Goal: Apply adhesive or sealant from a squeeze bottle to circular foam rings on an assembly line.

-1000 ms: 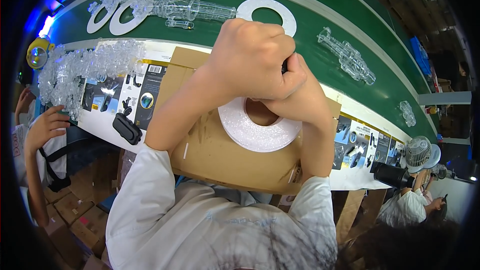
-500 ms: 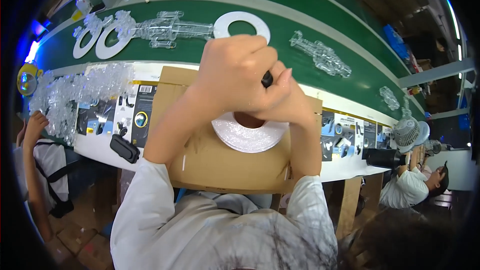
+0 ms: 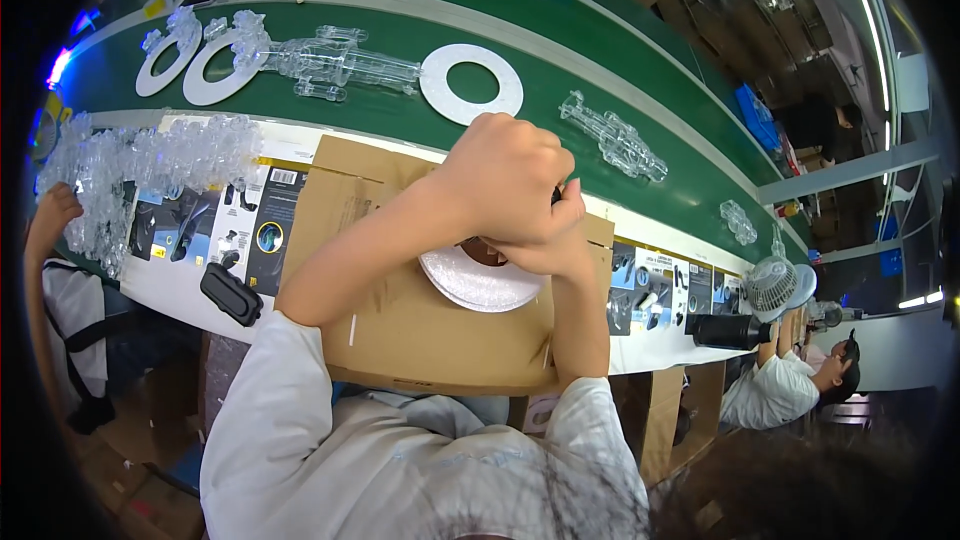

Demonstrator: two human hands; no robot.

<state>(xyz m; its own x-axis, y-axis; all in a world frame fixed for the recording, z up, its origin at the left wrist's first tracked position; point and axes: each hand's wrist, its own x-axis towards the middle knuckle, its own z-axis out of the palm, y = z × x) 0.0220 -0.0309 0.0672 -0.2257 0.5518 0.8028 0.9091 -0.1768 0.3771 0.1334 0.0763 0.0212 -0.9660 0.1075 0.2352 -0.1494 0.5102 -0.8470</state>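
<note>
Both hands meet in a tight knot over the middle of the cardboard box [image 3: 400, 330]: the left hand [image 3: 500, 180] is curled into a closed fist on top, and the right hand [image 3: 545, 245] is folded shut just under and against it. A small dark object [image 3: 556, 196] shows in the crack between them, but what it is, and which hand grips it, I cannot tell. Directly beneath the hands lies a white foam ring [image 3: 475, 285], flat on the box top, its far part hidden by the fingers and its near rim free. The box top has bare cardboard to the left and near side of the ring, while its right edge runs close to the right forearm. Left of the box, printed cartons [image 3: 215, 225] lie on the white bench beside a black oblong part [image 3: 230, 293] at the near edge and a heap of clear plastic parts [image 3: 130, 165]. Beyond the box runs the green conveyor belt [image 3: 560, 60], carrying 1 white ring [image 3: 470, 83] just far of the hands, 2 more rings [image 3: 190, 65] far left, and clear plastic assemblies [image 3: 345, 65], with open green surface between them. A second person [image 3: 775, 385] sits far right near a small fan [image 3: 775, 285].
</note>
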